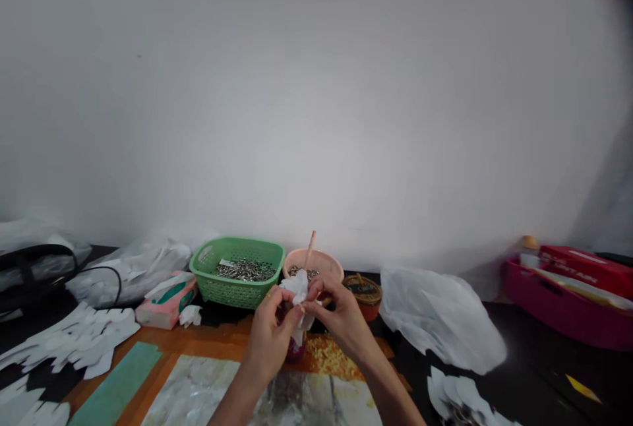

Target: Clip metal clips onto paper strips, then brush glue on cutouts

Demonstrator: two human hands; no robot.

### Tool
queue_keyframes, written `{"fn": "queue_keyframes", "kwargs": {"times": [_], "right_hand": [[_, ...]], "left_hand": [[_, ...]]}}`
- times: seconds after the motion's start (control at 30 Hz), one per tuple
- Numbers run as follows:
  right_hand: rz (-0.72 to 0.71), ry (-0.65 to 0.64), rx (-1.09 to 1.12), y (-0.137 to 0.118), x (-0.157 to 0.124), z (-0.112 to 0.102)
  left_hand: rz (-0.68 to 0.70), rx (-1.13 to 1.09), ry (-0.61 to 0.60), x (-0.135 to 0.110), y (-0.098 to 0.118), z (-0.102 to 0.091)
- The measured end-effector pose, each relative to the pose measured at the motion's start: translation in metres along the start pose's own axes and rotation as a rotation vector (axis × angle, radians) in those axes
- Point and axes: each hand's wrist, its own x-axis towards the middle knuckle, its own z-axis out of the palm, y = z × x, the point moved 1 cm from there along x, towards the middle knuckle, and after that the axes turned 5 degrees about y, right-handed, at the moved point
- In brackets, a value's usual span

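In the middle of the head view, my left hand [273, 324] pinches a crumpled white tissue [298, 283]. My right hand [336, 307] has its thumb and fingers closed on the same tissue, close to my left fingertips. Whether anything is wrapped inside the tissue, I cannot tell. A thin wooden stick [310, 249] rises just behind it, its lower end hidden. Behind my hands stands a pink bowl [330, 260] with small metal pieces. Below them, a small purple object [295, 351] is partly covered by my left hand.
A green basket [237, 294] of metal pieces and a tissue box [165, 301] stand left. White cut pieces [84, 340] lie farther left. A brown pot [363, 294], plastic bag [440, 314] and magenta basket [568, 310] are right. Yellow scraps [331, 357] lie on the board.
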Motion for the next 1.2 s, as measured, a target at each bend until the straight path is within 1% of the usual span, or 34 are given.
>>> {"fn": "queue_keyframes", "kwargs": {"times": [0.1,0.23,0.33,0.47,0.63,0.83,1.07,1.13,1.2], "right_hand": [[0.039,-0.014,-0.003,0.005,-0.001,0.003],[0.086,-0.029,-0.017,0.008,-0.003,0.003],[0.098,-0.056,-0.020,0.006,-0.003,0.000],[0.080,-0.085,-0.024,0.002,-0.002,-0.005],[0.073,-0.117,-0.008,0.003,-0.001,-0.008],[0.078,-0.190,0.033,0.008,-0.001,-0.011],[0.095,-0.326,0.114,0.009,0.000,-0.024],[0.114,-0.326,0.116,0.012,-0.001,-0.026],[0.146,-0.287,0.102,0.015,-0.001,-0.025]], "left_hand": [[0.082,0.075,-0.011,-0.003,-0.003,0.000],[0.158,0.156,-0.022,-0.005,-0.005,-0.001],[0.192,0.192,-0.033,-0.006,-0.007,-0.001],[0.215,0.220,-0.066,-0.007,-0.010,0.000],[0.218,0.235,-0.090,-0.008,-0.010,0.000],[0.198,0.226,-0.114,-0.008,-0.010,0.001],[0.162,0.181,-0.106,-0.005,-0.013,0.000],[0.149,0.162,-0.109,-0.004,-0.012,-0.001],[0.130,0.137,-0.120,-0.003,-0.011,-0.001]]}}
